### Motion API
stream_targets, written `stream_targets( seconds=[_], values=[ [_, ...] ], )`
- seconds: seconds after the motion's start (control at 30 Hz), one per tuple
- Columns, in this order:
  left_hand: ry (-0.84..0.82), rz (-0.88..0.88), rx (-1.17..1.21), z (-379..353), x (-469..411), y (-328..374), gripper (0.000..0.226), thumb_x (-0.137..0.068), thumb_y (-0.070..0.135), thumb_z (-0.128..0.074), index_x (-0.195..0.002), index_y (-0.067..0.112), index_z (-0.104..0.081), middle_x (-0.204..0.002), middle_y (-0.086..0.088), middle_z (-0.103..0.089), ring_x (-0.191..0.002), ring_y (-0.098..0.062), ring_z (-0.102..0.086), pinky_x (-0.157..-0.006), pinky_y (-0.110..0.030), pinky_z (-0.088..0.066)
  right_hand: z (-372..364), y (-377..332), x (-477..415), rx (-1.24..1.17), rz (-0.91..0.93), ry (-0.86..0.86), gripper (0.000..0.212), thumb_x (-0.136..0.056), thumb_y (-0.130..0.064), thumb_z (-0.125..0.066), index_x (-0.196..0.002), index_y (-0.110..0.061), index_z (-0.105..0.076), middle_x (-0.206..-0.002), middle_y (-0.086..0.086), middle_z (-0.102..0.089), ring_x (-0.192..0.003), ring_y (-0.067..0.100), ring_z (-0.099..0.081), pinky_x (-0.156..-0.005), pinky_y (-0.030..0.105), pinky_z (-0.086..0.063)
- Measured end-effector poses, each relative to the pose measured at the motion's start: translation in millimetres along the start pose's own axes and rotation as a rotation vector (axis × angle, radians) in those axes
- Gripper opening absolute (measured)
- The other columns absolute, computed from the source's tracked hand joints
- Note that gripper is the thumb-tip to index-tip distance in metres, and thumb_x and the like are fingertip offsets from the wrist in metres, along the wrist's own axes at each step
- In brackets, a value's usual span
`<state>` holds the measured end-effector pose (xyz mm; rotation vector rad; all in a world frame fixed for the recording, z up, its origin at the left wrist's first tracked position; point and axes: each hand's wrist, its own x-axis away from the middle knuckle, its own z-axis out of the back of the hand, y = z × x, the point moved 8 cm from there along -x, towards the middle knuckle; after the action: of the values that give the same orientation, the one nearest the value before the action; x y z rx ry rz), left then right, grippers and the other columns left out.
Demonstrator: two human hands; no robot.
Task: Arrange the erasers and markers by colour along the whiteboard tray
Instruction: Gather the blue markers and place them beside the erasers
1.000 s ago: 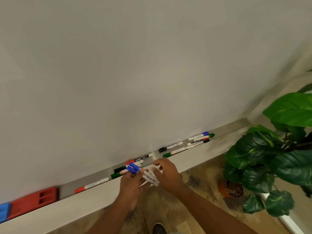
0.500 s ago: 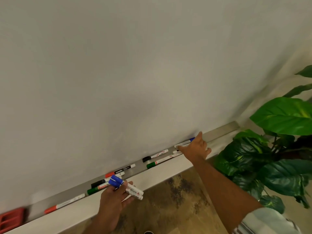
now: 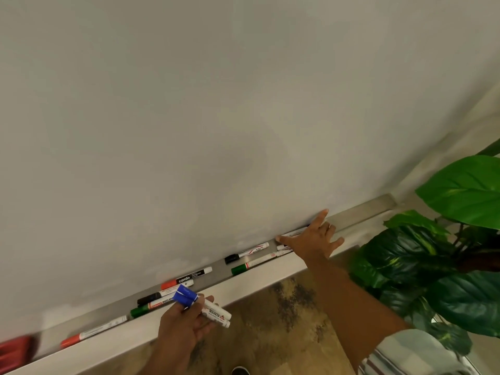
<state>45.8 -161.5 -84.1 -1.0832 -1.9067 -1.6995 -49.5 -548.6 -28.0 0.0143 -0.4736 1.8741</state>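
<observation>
— Your left hand (image 3: 186, 326), low at centre, curls its fingers round two blue-capped markers (image 3: 185, 297), held together just off the tray, caps angled up toward the whiteboard (image 3: 216, 104).
— And your right hand (image 3: 313, 243)?
— Spread wide, fingers straight and apart, reaching over the markers at the right stretch of the tray (image 3: 357, 213). It grips nothing. Whether it presses the white barrel (image 3: 293, 234) beneath it cannot be told.
— What lies in the tray?
— Left of that hand, a black-capped marker (image 3: 244, 253) and a green-capped marker (image 3: 253, 265) lie side by side. Further left is a red-capped camlin marker (image 3: 186, 280), then a second black-capped marker (image 3: 151, 298) and a second green-capped marker (image 3: 144, 310), close together just beyond your left hand. A lone red-capped marker (image 3: 93, 333) lies near a blurred red eraser (image 3: 13, 350) at the frame's left edge.
— Beside you?
— A leafy plant (image 3: 446, 253), at right.
</observation>
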Motion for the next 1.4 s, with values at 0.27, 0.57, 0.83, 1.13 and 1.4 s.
stream_targets(
  seconds=[0.27, 0.57, 0.83, 1.13, 1.4],
  values=[
    [0.024, -0.008, -0.005, -3.2, -0.3, 1.4, 0.019, -0.103, 0.008, -0.061, -0.121, 0.001, -0.063, -0.107, -0.016, -0.082, -0.097, -0.04, -0.079, -0.07, -0.046, -0.068, -2.5, 1.2, -4.7, -0.067, 0.009, 0.045, 0.164, -0.052, -0.089, -0.074, -0.156, -0.014, 0.028, -0.17, 0.015, -0.02, -0.158, 0.037, -0.008, -0.122, 0.07, -0.003],
    [0.013, -0.056, -0.026, -13.4, 4.1, 9.6, 0.018, -0.103, 0.011, -0.061, -0.12, 0.004, -0.066, -0.105, -0.016, -0.082, -0.097, -0.041, -0.079, -0.097, -0.06, -0.059, 3.1, -1.1, 4.2, -0.132, 0.062, 0.195, 0.152, -0.054, -0.082, -0.078, -0.162, -0.016, 0.007, -0.159, 0.015, -0.037, -0.15, 0.037, -0.031, -0.118, 0.07, -0.02],
    [-0.054, -0.058, 0.011, -20.2, 3.9, 20.9, 0.027, -0.103, 0.012, -0.061, -0.129, 0.003, -0.063, -0.107, -0.02, -0.081, -0.1, -0.044, -0.078, -0.079, -0.052, -0.066, -14.5, -27.6, 66.3, -0.258, 0.246, 0.141, 0.143, -0.053, -0.075, -0.083, -0.162, -0.026, -0.005, -0.157, 0.007, -0.042, -0.146, 0.034, -0.038, -0.118, 0.067, -0.024],
    [-0.109, -0.036, 0.017, -7.2, 9.0, 26.8, 0.027, -0.105, 0.014, -0.061, -0.128, 0.001, -0.064, -0.111, -0.026, -0.078, -0.1, -0.041, -0.079, -0.076, -0.048, -0.065, -49.6, -107.4, 167.5, -0.267, 0.83, -0.395, 0.137, -0.044, -0.079, -0.085, -0.154, -0.056, -0.005, -0.149, -0.025, -0.031, -0.134, 0.011, -0.037, -0.117, 0.05, -0.034],
    [-0.251, 0.009, 0.029, 11.4, 20.1, 26.1, 0.029, -0.103, 0.009, -0.063, -0.129, -0.004, -0.064, -0.121, -0.04, -0.069, -0.109, -0.055, -0.072, -0.088, -0.058, -0.063, -65.5, -148.4, 223.8, -0.041, 1.126, -0.631, 0.146, -0.051, -0.064, -0.09, -0.155, -0.056, 0.012, -0.165, -0.018, -0.015, -0.148, 0.013, -0.021, -0.115, 0.042, -0.024]
  ],
)
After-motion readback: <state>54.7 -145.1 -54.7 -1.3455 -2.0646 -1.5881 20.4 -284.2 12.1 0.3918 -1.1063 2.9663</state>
